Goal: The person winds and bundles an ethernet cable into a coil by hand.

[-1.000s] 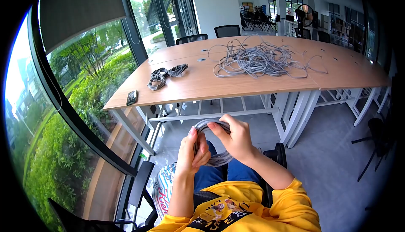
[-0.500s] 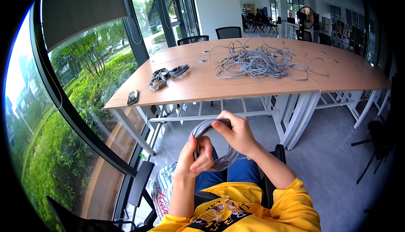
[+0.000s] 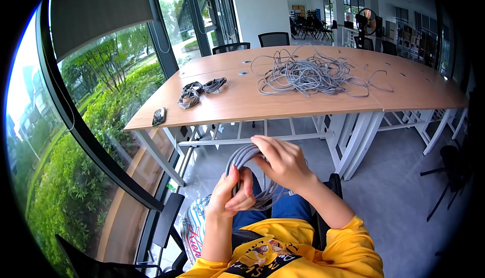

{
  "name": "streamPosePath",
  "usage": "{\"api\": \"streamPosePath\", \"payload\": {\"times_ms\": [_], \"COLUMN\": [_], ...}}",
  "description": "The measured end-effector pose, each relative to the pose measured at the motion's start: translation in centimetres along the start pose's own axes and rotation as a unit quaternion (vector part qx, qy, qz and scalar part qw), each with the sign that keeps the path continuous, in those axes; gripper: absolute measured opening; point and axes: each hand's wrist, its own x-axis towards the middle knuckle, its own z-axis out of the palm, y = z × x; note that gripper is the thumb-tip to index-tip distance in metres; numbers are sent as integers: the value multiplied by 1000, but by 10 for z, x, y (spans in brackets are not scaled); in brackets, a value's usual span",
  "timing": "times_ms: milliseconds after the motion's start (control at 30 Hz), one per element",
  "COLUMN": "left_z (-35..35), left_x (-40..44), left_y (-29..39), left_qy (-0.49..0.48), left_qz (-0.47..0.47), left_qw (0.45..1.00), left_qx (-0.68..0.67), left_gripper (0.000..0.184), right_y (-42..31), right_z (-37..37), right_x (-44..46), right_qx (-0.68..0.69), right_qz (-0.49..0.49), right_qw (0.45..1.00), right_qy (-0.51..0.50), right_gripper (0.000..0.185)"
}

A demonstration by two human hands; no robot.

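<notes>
Daylight enters through the tall, dark-framed glass window at left; overcast-white sky is overexposed. Glare marks the smooth grey floor nearby. Coiled grey cable renders sharply. Fisheye distortion bows the light-brown wooden table; corners fall to black.

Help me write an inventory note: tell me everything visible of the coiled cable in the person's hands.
The coiled cable is gray, smooth and plastic-looking, several loops gathered into a rough ring. It is held above the blue jeans, the left hand gripping its left side and the right hand its upper right, both hiding parts of it. Looser strands show at lower right; no end is discernible.
</notes>
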Motion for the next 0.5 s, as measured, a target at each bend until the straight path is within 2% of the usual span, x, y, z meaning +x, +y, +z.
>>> {"api": "streamPosePath", "payload": {"times_ms": [67, 200, 267, 500], "left_z": [3, 4, 4, -7], "left_x": [0, -1, 0, -3], "left_y": [1, 0, 2, 4], "left_qy": [-5, -5, -8, -15], "left_qz": [-12, -9, -10, 2], "left_qw": [1000, 999, 999, 999], "left_qx": [22, 45, 52, 45], "left_gripper": [46, 46, 46, 47], "right_y": [-4, -5, -5, -11], "right_z": [-1, 2, 2, 1], "right_x": [-4, -4, -2, 1], "right_qx": [8, 47, 167, 184], "right_qz": [80, 106, 179, 211], "right_qw": [995, 990, 968, 958], "right_qy": [-51, -77, -57, -65], "right_gripper": [32, 29, 28, 20]}}
